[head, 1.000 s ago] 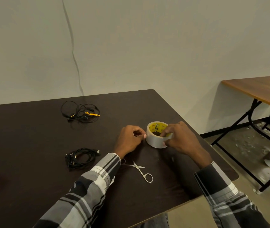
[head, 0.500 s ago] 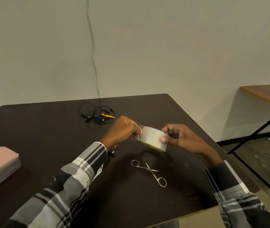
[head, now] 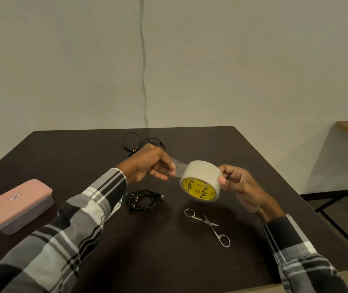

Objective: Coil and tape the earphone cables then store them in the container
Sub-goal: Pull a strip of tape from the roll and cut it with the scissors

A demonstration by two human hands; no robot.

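Now, near to far:
Scissors [head: 208, 226]: flat on the desk [head: 169, 261], toward its near right part, blades partly apart, just below the right hand; nearest tool for a cut, right hand closer to them.
Coiled black cable [head: 144, 200]: on the desk just below the left hand, untaped, long axis roughly left to right.
Pink container [head: 15, 205]: by the left edge, lid on, well apart from both hands.
Right hand [head: 240, 187]: fingers wrapped on the tape roll [head: 200, 180], held off the desk, yellow core facing the camera.
Left hand [head: 147, 166]: fingers pinching the free tape end, pulled leftward from the roll.
Tape strip [head: 178, 168]: short, taut, running left to right between the hands; likely more length needed before cutting.
Second earphone cable [head: 141, 143]: loose tangle toward the far edge, partly behind the left hand.
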